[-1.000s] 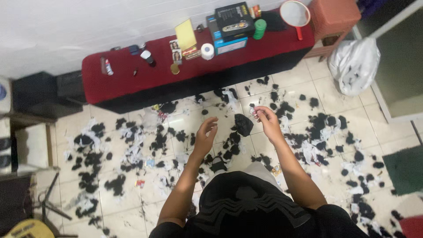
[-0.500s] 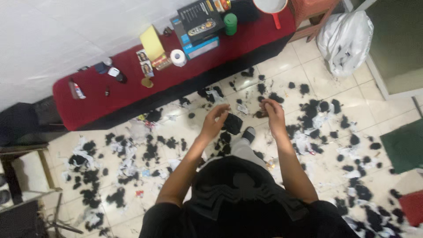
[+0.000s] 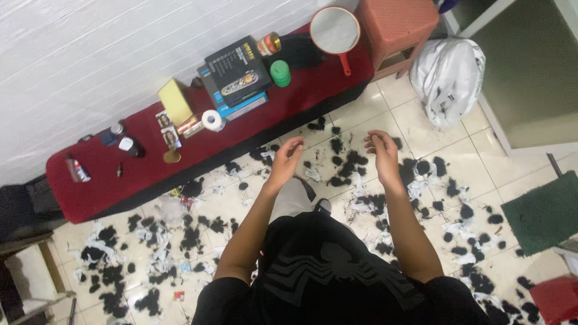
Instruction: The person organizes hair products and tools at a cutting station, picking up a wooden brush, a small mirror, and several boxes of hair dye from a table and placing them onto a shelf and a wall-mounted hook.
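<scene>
You are standing over a white tiled floor [image 3: 415, 123] littered with clumps of cut black hair [image 3: 349, 162] and scraps of white paper [image 3: 421, 186], both arms reaching out in front of you above the mess. Your left hand [image 3: 288, 157] is hanging loosely with its fingers curled downward, gripping nothing that can be made out, just short of the red worktop [image 3: 120, 180] running along the white wall. Your right hand [image 3: 380, 147] is likewise hovering with its fingers bent and relaxed, holding nothing visible, above the thickest patch of hair, which is lying on the tiles directly between and below your two hands. More hair and paper are spreading across the floor to your left and right. On the worktop, a roll of white tape [image 3: 212, 120] is sitting nearest your left hand, beside a yellow block [image 3: 175, 101], a stack of dark boxes [image 3: 238, 75], a green jar [image 3: 280, 73] and a round hand mirror with a red handle [image 3: 335, 31]. A white plastic sack [image 3: 448, 75] flecked with hair is slumping against the floor near an orange stool [image 3: 400, 24], well apart from your right hand, and a green mat [image 3: 542, 210] is lying at the right edge. You are wearing a black shirt [image 3: 325, 277] with a dark printed figure.
</scene>
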